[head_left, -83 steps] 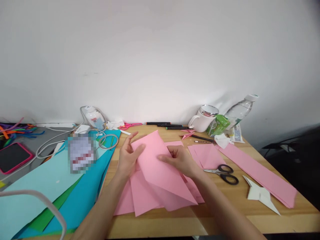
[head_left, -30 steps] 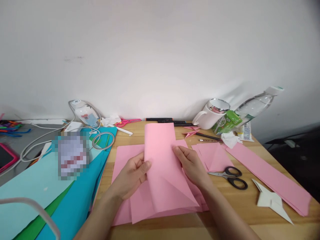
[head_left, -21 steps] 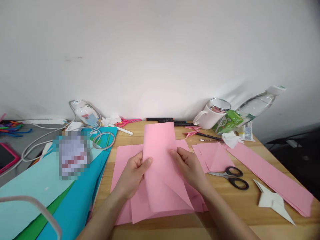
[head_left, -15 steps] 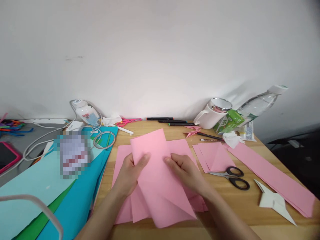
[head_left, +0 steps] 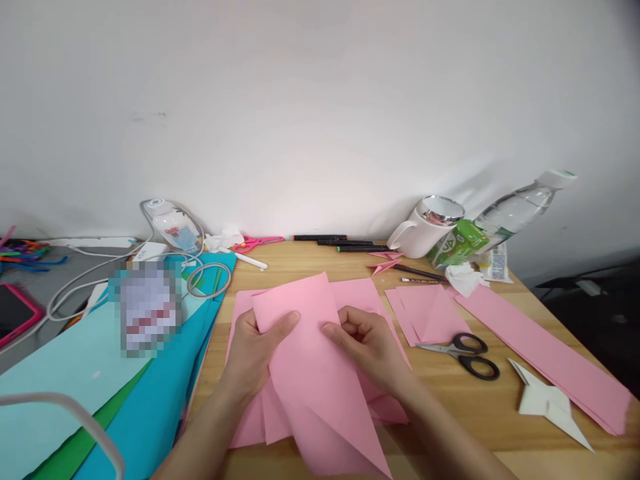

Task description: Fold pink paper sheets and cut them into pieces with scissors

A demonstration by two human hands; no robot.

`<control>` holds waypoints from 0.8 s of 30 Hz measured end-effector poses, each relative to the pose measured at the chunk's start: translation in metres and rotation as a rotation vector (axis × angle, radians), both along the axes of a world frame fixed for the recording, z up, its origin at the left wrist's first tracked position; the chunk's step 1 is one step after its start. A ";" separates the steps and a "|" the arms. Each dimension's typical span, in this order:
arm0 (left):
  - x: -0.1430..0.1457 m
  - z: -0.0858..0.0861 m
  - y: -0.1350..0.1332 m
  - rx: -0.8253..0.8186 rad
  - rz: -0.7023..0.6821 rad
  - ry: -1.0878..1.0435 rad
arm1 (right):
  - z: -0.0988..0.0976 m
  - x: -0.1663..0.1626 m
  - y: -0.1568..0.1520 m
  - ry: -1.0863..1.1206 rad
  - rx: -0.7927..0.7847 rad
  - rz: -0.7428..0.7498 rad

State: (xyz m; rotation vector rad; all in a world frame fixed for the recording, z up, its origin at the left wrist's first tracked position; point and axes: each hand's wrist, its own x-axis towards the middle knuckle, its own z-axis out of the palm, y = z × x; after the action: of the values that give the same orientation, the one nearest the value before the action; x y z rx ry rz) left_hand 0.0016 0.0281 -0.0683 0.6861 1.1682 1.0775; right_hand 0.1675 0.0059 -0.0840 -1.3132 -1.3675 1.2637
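A sheet of pink paper point(head_left: 310, 373) is held up in front of me, its lower right part bent or folded over. My left hand point(head_left: 257, 350) is closed on its left edge, thumb flat on the front face. On the opposite edge, my right hand point(head_left: 367, 347) pinches the sheet between thumb and curled fingers. Underneath lie more pink papers point(head_left: 245, 427), partly hidden by the held sheet and both hands. Black-handled scissors point(head_left: 463, 351) rest to the right, touching smaller pink pieces point(head_left: 435, 313).
At the right lie long pink strips point(head_left: 545, 360) and a white folded paper star point(head_left: 547, 403). A mug point(head_left: 420, 230), a green box point(head_left: 460, 243) and a leaning bottle point(head_left: 520, 207) stand behind. Markers point(head_left: 345, 243) line the wall. Blue paper point(head_left: 150, 413) and a cable point(head_left: 65, 287) occupy the left.
Both hands have brought the pink sheet slightly lower and nearer to me, its bottom now reaching the frame's lower edge. Both grips stay on the side edges.
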 end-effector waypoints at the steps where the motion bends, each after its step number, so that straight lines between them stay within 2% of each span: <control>1: 0.000 0.001 0.000 -0.002 -0.005 -0.005 | 0.001 0.000 0.000 -0.012 0.013 -0.003; 7: 0.000 0.001 -0.001 -0.001 -0.008 0.019 | 0.000 0.000 0.000 0.035 0.008 0.000; 12: 0.003 -0.002 -0.008 0.051 -0.135 0.118 | 0.003 0.002 0.001 0.162 0.057 -0.105; 17: 0.005 -0.007 -0.014 0.130 -0.224 0.226 | 0.006 0.004 0.001 0.166 0.099 -0.230; 24: 0.006 -0.007 -0.013 0.069 -0.252 0.151 | 0.004 0.003 0.001 0.165 0.082 -0.246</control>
State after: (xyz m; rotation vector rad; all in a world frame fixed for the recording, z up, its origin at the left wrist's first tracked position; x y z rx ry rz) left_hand 0.0072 0.0152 -0.0751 0.9558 1.1407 0.8677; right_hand 0.1710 0.0073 -0.0804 -1.2489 -1.0949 1.1102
